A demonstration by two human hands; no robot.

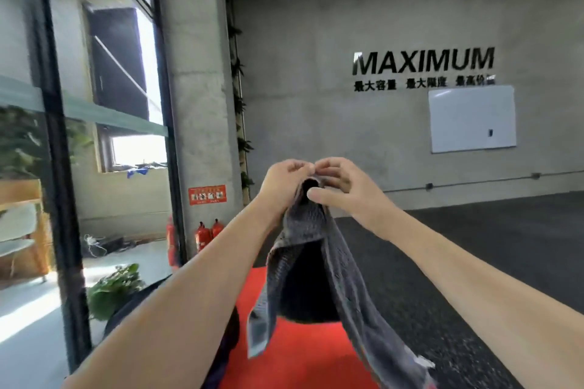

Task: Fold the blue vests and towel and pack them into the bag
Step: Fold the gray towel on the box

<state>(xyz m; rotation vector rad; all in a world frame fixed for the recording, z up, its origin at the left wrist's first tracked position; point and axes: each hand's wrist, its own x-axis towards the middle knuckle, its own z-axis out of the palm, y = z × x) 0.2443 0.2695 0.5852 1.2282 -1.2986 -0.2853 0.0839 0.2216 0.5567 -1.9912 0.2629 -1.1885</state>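
Note:
A grey-blue towel hangs in the air in front of me, held up by its top edge. My left hand grips the top of the towel from the left. My right hand pinches the same top edge from the right, its thumb stretched across the cloth. The two hands touch at the fingertips. The towel droops in two long tails over a red mat. A dark rounded thing shows behind the towel; I cannot tell what it is. No blue vest is recognisable in view.
A concrete pillar stands ahead on the left, with red fire extinguishers at its foot. A black-framed glass wall runs along the left, a green plant near it. Dark floor spreads to the right below a wall with a whiteboard.

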